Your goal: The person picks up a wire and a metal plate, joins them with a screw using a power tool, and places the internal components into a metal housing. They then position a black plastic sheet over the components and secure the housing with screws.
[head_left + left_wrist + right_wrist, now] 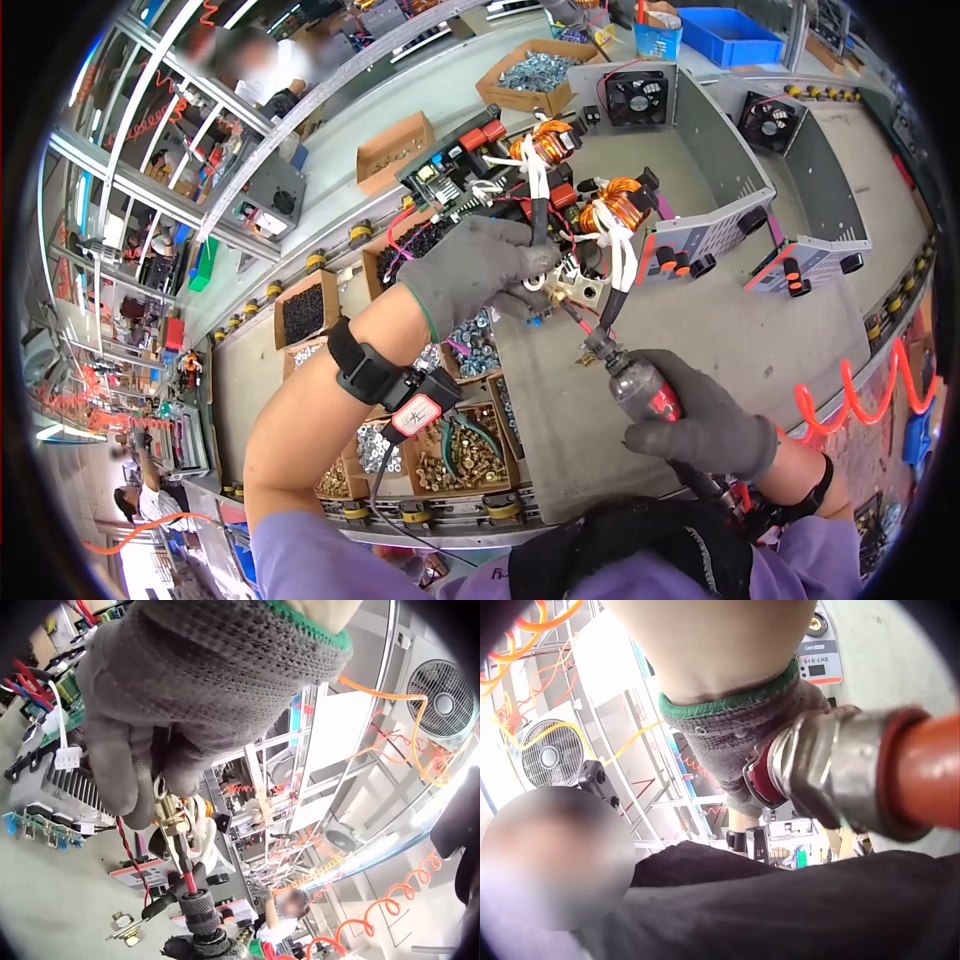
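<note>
Here the grey-gloved left hand (478, 268) pinches a small brass terminal (171, 818) at its fingertips, while the right hand (700, 420) grips a red-and-black pneumatic screwdriver (640, 385) whose bit points up-left toward it from just below.

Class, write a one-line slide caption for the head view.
Gloved left hand steadies a wired assembly while right hand grips a pneumatic screwdriver.

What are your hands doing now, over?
Left hand pinches the brass terminal on the wired board. Right hand grips the air screwdriver, tip at the terminal. Loose wires crowd the spot.
</note>
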Demonstrator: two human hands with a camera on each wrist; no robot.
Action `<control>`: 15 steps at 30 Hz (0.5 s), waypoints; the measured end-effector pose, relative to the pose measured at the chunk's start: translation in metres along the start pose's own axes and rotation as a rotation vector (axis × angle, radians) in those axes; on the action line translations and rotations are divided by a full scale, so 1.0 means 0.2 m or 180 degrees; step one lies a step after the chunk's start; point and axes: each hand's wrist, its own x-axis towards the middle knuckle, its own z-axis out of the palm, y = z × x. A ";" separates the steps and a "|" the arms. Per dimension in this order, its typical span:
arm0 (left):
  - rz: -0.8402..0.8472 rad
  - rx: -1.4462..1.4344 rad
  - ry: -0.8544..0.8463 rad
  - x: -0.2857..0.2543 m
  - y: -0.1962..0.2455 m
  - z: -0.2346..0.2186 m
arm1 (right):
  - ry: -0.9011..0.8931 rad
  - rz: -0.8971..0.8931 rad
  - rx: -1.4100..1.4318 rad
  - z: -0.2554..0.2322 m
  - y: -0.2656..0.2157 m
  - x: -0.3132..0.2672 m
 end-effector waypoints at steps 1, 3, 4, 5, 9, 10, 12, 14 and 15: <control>0.0076 0.0041 0.0019 0.00 0.00 -0.01 | -0.0004 0.0025 0.0050 0.01 -0.02 0.01; 0.0173 0.0065 0.0013 -0.01 0.01 -0.01 | 0.0016 0.0070 0.0081 0.02 -0.06 0.03; 0.0142 0.0121 0.0087 -0.01 0.01 -0.01 | 0.0040 0.0135 -0.0009 0.02 -0.09 0.03; 0.0116 0.0175 0.0160 -0.01 0.01 -0.01 | 0.0068 0.0200 -0.0103 0.02 -0.11 0.03; 0.0382 0.0478 0.0285 -0.03 0.04 -0.01 | 0.0072 0.0326 -0.0530 -0.03 -0.25 0.00; 0.0405 0.0531 0.0400 -0.03 0.05 -0.01 | 0.0066 0.0321 -0.0787 -0.05 -0.29 0.00; 0.0559 0.0444 0.0325 -0.03 0.05 -0.04 | 0.0119 0.0254 -0.1472 -0.09 -0.39 0.01; 0.0634 0.0294 0.0450 -0.02 0.05 -0.05 | 0.0135 0.0333 -0.1988 -0.12 -0.53 0.02; 0.0674 0.0262 0.0452 -0.02 0.05 -0.04 | 0.0018 0.0359 -0.2485 -0.12 -0.61 0.03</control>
